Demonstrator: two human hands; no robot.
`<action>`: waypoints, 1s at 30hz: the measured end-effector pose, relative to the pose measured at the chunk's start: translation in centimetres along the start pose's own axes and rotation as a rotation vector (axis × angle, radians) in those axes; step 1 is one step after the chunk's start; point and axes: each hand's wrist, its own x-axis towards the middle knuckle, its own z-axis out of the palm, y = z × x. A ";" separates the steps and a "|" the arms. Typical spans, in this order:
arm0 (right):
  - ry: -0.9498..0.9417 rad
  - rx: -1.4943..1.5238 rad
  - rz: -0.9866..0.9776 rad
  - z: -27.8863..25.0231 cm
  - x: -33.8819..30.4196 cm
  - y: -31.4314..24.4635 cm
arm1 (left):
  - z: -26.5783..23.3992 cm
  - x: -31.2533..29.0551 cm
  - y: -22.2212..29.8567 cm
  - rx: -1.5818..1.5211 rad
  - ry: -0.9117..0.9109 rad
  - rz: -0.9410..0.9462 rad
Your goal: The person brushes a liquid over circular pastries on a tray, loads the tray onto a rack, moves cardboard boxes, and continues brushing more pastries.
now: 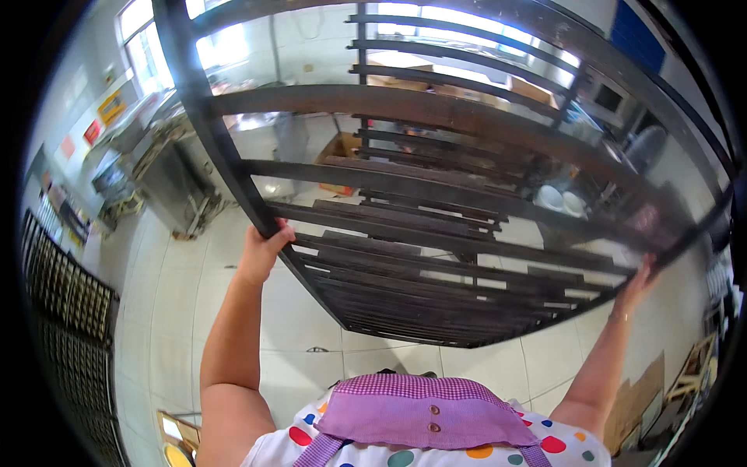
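A tall dark metal rack with several slatted shelf levels stands right in front of me and fills the upper middle of the view. My left hand is wrapped round its left upright post, thumb toward the inside. At the right side of the frame my right hand grips the other upright, its fingers partly hidden behind the metal. Both arms are stretched forward, one to each side. No trays show on the rack's levels.
Another dark rack stands along the left. Metal equipment is by the left wall. Beyond the rack are a cardboard box and white containers. Wooden pieces and flat cardboard lie at the right.
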 end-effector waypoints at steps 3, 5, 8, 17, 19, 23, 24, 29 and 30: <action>-0.048 -0.048 0.000 1.0 -6.9 -5.9 | -6.2 -1.7 -0.6 0.123 0.290 -0.010; -0.041 -0.050 0.047 2.1 -9.9 -8.8 | -8.6 -2.5 -1.0 0.073 0.433 -0.001; -0.161 -0.133 -0.114 4.0 -12.3 -12.0 | -12.6 -3.1 -1.6 0.090 0.604 0.033; -0.839 0.056 -0.049 9.3 -18.7 -21.9 | -28.9 -5.7 -0.3 0.848 1.098 -0.258; -0.985 0.146 -0.041 11.1 -19.9 -23.2 | -28.1 -7.5 -1.1 0.891 1.328 -0.190; -1.229 0.356 0.003 15.7 -22.6 -24.6 | -18.7 -14.0 -3.4 0.745 1.068 0.200; -1.287 0.407 0.016 16.7 -23.5 -25.1 | -14.8 -16.5 -4.0 0.777 0.960 0.143; -1.614 0.701 0.004 23.3 -28.5 -28.5 | -3.3 -25.3 -4.1 0.584 0.279 0.095; -1.667 0.805 -0.045 25.0 -29.7 -29.3 | -2.3 -25.9 -4.0 0.543 0.208 0.021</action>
